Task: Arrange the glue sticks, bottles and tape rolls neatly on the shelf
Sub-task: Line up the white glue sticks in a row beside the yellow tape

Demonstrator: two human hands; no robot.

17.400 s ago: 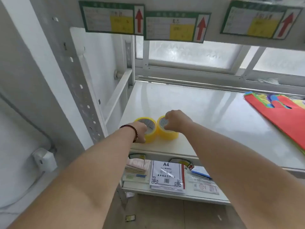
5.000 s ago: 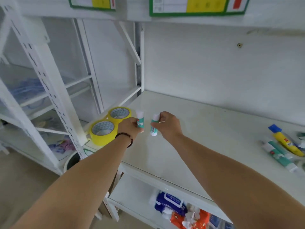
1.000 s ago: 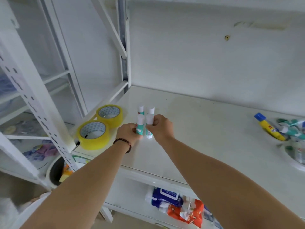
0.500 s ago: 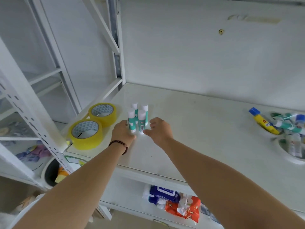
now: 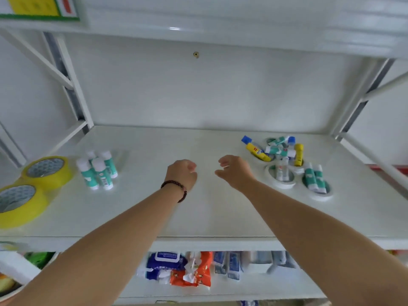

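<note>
a: what's the biggest thing here?
b: the white shelf (image 5: 209, 217), running the full width, with a second shelf below holding packets of wipes (image 5: 174, 269).
a: and on top of it?
b: two yellow tape rolls (image 5: 33, 186) lie flat at the far left, touching each other. just right of them four glue sticks (image 5: 97, 171) stand upright in a tight cluster.
a: the right side?
b: white tape rolls (image 5: 284, 177) lie flat, with loose glue sticks and yellow bottles (image 5: 278, 151) piled in and over them.
a: the hands?
b: both hover over the bare middle, near each other but apart. the left hand (image 5: 182, 174), a dark bracelet (image 5: 174, 188) at its wrist, has loosely curled fingers and holds nothing. the right hand (image 5: 235, 171) is also empty, fingers relaxed.
</note>
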